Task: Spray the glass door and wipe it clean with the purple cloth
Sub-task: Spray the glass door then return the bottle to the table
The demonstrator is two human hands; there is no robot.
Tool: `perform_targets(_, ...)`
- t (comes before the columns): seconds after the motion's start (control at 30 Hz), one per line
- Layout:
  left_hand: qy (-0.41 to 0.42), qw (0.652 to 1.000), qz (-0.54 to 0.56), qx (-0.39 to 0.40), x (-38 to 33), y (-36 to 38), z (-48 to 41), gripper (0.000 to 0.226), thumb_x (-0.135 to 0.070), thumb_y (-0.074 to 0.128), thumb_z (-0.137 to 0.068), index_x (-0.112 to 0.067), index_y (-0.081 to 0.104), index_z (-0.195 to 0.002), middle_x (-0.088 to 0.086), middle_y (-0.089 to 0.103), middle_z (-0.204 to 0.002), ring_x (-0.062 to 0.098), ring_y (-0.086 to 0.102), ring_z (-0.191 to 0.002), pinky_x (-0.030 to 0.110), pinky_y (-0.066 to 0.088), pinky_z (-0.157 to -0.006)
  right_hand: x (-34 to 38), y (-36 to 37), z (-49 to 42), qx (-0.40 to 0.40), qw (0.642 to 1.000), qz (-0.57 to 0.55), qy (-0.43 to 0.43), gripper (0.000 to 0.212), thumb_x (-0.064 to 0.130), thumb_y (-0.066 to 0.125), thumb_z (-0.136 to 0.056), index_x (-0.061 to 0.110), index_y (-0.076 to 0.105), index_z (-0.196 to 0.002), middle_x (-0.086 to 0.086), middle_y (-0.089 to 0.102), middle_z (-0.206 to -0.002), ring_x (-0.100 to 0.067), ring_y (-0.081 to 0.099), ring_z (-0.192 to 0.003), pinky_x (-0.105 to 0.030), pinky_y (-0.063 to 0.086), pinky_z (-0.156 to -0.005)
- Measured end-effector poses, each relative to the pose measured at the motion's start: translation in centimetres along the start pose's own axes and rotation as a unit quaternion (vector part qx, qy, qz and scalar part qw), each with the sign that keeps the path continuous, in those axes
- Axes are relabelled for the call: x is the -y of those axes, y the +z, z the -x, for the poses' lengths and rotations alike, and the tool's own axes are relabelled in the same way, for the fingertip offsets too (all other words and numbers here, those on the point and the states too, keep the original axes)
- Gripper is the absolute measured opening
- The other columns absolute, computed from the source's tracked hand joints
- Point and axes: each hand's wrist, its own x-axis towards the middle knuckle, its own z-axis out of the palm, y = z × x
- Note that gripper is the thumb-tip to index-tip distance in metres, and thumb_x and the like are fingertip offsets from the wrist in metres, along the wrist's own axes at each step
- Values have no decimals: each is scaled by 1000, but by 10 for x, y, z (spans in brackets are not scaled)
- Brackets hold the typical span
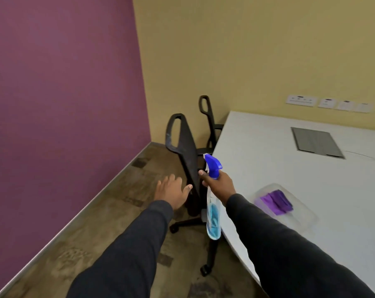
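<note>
My right hand [220, 183] grips the neck of a clear spray bottle [213, 220] with a blue trigger head and a little blue liquid at its bottom. The bottle hangs in the air just off the table's left edge. My left hand [171, 191] is held out flat with fingers apart, empty, over the floor beside the nearer chair. The purple cloth [277, 201] lies folded in a clear plastic tray [307, 218] on the white table, to the right of my right forearm. No glass door is in view.
Two black office chairs [182, 147] stand at the white table's [290, 168] left edge, the nearer one right behind my hands. A purple wall rises on the left, a yellow wall with sockets [301, 100] behind. A grey cable hatch [316, 141] is set in the table.
</note>
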Motion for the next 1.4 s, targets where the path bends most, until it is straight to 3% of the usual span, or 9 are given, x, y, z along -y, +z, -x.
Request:
perform_targets(0.17, 26, 999, 15, 23, -89, 29, -6, 58, -61, 33, -101, -19, 57, -132, 7, 54, -135, 27, 48, -128, 48, 33, -110, -37, -85, 14, -43, 999, -11, 17, 49, 55, 66, -92, 8, 68, -102, -4, 76, -90, -20, 71, -90, -28, 51, -78)
perform_targets(0.37, 73, 996, 7, 51, -192, 68, -1, 61, -63, 30, -102, -18, 56, -134, 5, 55, -133, 25, 49, -125, 44, 35, -107, -100, -193, 36, -86, 993, -22, 75, 50, 55, 67, -91, 7, 70, -105, -6, 77, -98, -25, 70, -99, -39, 54, -96)
perform_targets(0.53, 143, 987, -10, 78, -281, 88, 9, 57, -58, 29, -104, -16, 55, -132, 7, 55, -129, 27, 52, -120, 41, 38, -101, -160, -281, 56, -147, 983, -25, 108, 50, 54, 71, -88, 6, 71, -100, -11, 76, -97, -30, 69, -99, -42, 54, -94)
perform_targets(0.63, 168, 981, -15, 95, -315, 99, 11, 55, -57, 31, -104, -16, 56, -130, 7, 55, -129, 27, 52, -119, 40, 39, -100, -183, -314, 61, -182, 975, -25, 124, 48, 54, 71, -88, 8, 70, -102, -8, 75, -98, -27, 68, -97, -36, 52, -88)
perform_targets(0.8, 188, 973, -33, 133, -345, 124, 1, 54, -58, 31, -104, -17, 55, -128, 8, 52, -139, 27, 47, -129, 40, 36, -103, -218, -342, 57, -244, 960, -10, 140, 36, 57, 69, -88, 22, 60, -89, 5, 66, -82, -12, 60, -77, -26, 45, -69)
perform_targets(0.9, 201, 967, -45, 149, -358, 137, -15, 55, -58, 29, -104, -16, 55, -129, 8, 51, -141, 26, 45, -132, 41, 36, -105, -234, -350, 46, -273, 952, -5, 142, 35, 57, 69, -88, 25, 55, -85, 3, 64, -79, -13, 57, -72, -23, 44, -64)
perform_targets(1.13, 224, 957, -59, 174, -379, 166, -59, 55, -58, 30, -104, -16, 56, -127, 7, 54, -136, 27, 48, -127, 41, 35, -110, -263, -363, 3, -293, 941, 13, 167, 47, 59, 70, -86, 15, 60, -101, -3, 65, -88, -17, 60, -77, -23, 45, -66)
perform_targets(1.27, 226, 953, -56, 193, -383, 184, -84, 54, -58, 30, -103, -17, 55, -129, 6, 53, -139, 26, 48, -129, 41, 34, -112, -279, -364, -18, -304, 936, 17, 177, 49, 55, 71, -86, 13, 59, -108, -7, 66, -98, -24, 63, -89, -33, 52, -79)
perform_targets(1.4, 226, 949, -56, 213, -383, 198, -101, 55, -58, 31, -104, -16, 54, -130, 7, 52, -140, 26, 47, -129, 41, 35, -112, -295, -359, -27, -322, 929, 4, 182, 50, 54, 73, -85, 12, 59, -109, -8, 67, -98, -27, 64, -90, -35, 55, -81)
